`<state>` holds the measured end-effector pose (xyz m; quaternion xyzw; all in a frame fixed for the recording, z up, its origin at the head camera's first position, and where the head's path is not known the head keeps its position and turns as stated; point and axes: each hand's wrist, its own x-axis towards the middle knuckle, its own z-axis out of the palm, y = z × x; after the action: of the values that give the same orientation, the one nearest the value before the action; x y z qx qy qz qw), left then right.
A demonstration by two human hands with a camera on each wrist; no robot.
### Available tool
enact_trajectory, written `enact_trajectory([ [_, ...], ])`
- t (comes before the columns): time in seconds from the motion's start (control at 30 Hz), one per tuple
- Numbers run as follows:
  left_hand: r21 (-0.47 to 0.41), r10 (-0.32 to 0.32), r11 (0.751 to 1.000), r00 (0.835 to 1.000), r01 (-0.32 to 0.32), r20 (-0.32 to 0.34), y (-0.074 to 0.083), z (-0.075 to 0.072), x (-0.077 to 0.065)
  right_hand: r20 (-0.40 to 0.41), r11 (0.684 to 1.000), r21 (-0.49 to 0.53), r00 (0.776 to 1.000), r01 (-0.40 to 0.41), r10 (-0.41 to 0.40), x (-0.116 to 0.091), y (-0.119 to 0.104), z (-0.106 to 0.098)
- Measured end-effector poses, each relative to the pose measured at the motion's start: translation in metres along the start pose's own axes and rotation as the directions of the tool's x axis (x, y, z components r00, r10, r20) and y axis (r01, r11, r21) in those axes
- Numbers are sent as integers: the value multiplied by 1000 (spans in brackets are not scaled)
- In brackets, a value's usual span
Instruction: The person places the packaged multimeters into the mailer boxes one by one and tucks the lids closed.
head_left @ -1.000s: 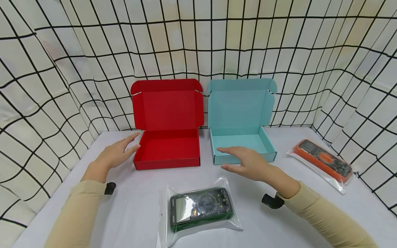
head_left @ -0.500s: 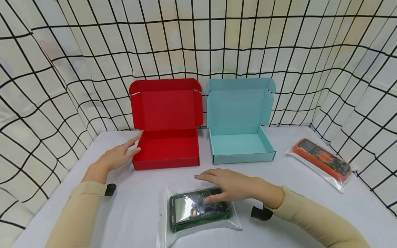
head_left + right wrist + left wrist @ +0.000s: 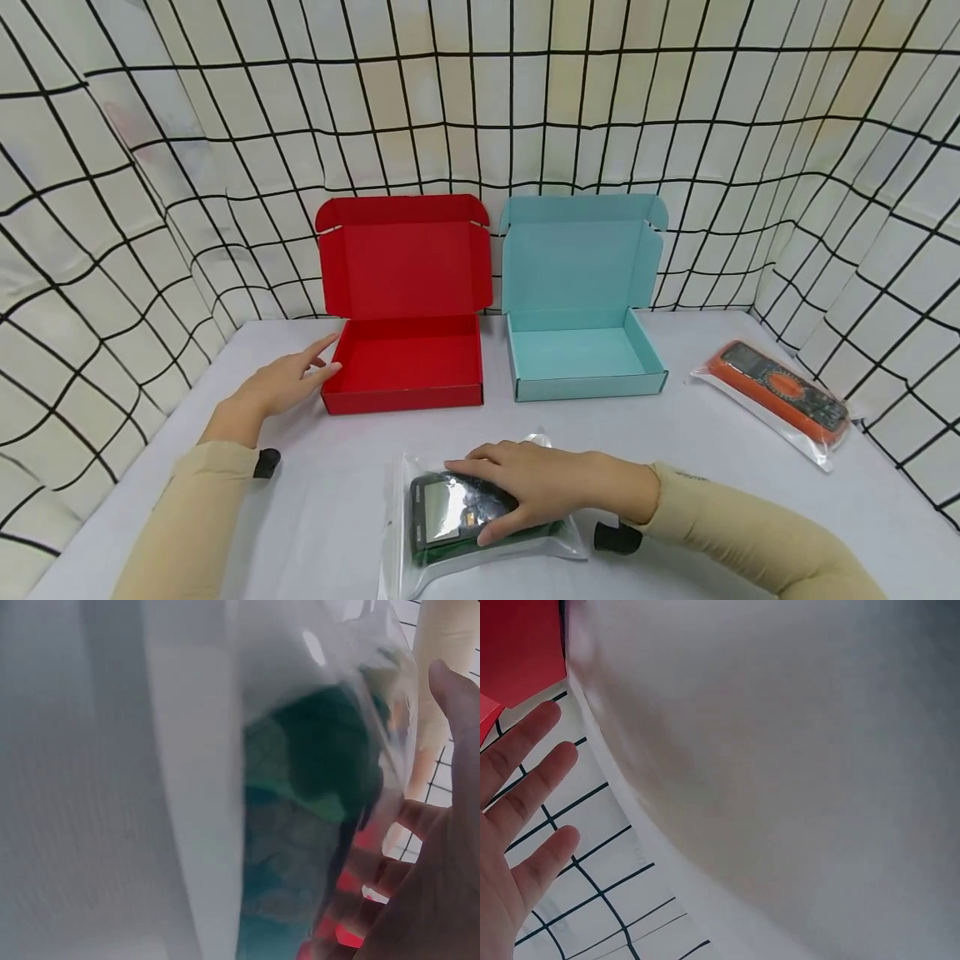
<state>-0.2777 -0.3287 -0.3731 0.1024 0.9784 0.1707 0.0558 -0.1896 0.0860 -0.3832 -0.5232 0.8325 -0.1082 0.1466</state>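
Observation:
In the head view, my right hand lies over the black-and-green multimeter, which is sealed in a clear plastic bag. Its fingers spread across the top with the thumb near the front edge; the palm hides the dial end. The right wrist view shows the green casing through the plastic, with the fingers just beyond it. My left hand is at the left side of the open red box, fingertips right at its wall. Spread fingers of that hand appear in the left wrist view near red cardboard.
An open light-blue box stands right of the red one, both with lids raised. A bagged orange multimeter lies at the far right of the white table. Grid-patterned cloth walls the back and sides.
My right hand has come from in front of the blue box down and toward me, onto the bagged green multimeter. My left hand stays beside the red box, barely shifted.

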Motion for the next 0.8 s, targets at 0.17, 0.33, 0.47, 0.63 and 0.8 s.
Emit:
enact_trajectory([
  [0.17, 0, 27, 1000, 999, -27, -19, -2, 1, 1, 28, 1000, -26, 999, 16, -16, 3, -1, 2],
  [0.33, -31, 24, 999, 1000, -24, 11, -3, 0, -1, 51, 997, -75, 998, 23, -19, 5, -1, 5],
  [0.47, -68, 14, 998, 999, -11, 42, -3, -1, -4, 48, 994, -101, 998, 40, -35, 5, -2, 6],
  [0.63, -93, 9, 996, 998, -3, 67, -3, -2, -5, 41, 985, -166, 998, 48, -42, 5, -3, 6],
  [0.8, -149, 6, 989, 995, 9, 101, -4, 1, -5, 55, 986, -160, 998, 37, -28, 5, -2, 9],
])
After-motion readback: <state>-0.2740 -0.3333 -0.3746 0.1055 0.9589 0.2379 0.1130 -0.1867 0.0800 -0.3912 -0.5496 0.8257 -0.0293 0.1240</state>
